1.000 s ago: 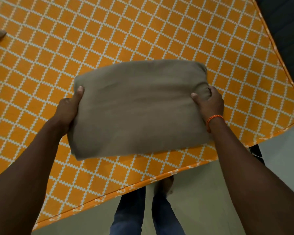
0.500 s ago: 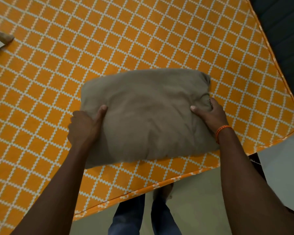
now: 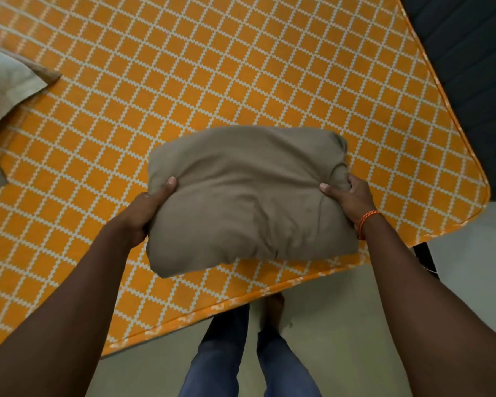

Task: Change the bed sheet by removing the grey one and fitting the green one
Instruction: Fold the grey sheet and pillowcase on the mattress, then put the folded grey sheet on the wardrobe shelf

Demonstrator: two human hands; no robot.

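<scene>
**Folded sheet gripped both sides, bundle more bunched than before**

Folded grey sheet (image 3: 249, 199) sits over the near edge of the orange patterned mattress (image 3: 241, 67), close to its right corner. Left hand (image 3: 143, 213) grips the left edge, thumb on top, fingers under. Right hand (image 3: 348, 200) grips the right edge the same way; orange wristband (image 3: 367, 222) on that wrist. Versus 0.5 s ago: same holds, sheet puffier and more creased in the middle. More of the pillow (image 3: 6, 87) now shows at far left.
</scene>
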